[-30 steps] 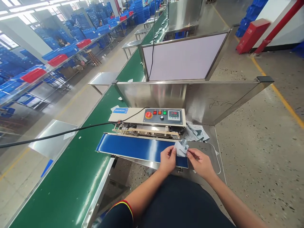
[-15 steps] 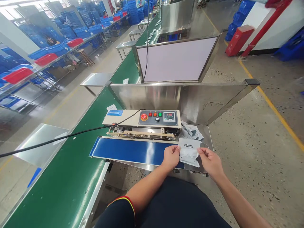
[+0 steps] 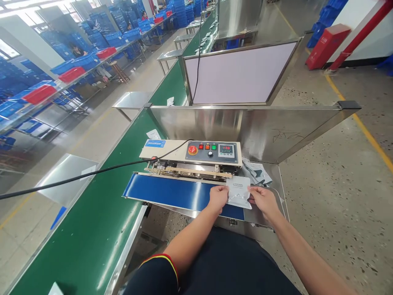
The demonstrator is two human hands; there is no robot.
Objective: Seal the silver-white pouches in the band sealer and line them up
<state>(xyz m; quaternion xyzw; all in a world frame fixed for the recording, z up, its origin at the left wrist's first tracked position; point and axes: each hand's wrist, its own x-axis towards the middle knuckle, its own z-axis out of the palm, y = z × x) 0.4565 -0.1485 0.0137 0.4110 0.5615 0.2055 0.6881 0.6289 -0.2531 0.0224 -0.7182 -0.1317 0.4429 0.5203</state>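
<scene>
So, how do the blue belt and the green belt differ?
The blue belt is short and narrow; the green belt is far longer and wider. White packets lie loose on the green belt, while at the blue belt's right end the left hand and right hand hold one packet. Both belts look shiny.

Both bare forearms stretch forward from the torso and converge, the left forearm slanting up to the right, the right forearm up to the left. The left grip is closed in a pinch, fingers curled; the right grip pinches likewise, near it and roughly level.
</scene>
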